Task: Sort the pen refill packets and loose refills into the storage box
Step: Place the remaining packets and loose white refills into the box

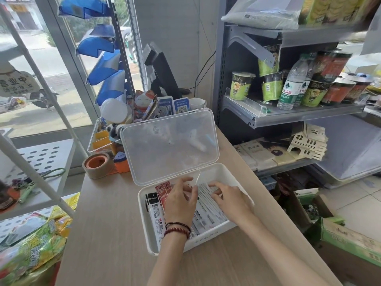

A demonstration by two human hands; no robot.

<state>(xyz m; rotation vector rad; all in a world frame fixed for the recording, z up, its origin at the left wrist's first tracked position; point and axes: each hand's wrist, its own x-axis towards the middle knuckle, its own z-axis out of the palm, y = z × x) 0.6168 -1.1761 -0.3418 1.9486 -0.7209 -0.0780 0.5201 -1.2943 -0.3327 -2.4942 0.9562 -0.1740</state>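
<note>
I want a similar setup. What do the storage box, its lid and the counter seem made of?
Storage box: likely opaque white plastic, smooth moulded walls. Lid: clear, slightly frosted plastic; items behind show through. Counter: matte pale wood-grain, probably laminate; cannot confirm.

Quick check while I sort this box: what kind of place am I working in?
Most likely a small shop's checkout counter. A shelf beside it is stocked with noodle cups and water bottles. QR signs and the back of a screen stand on it.
</note>
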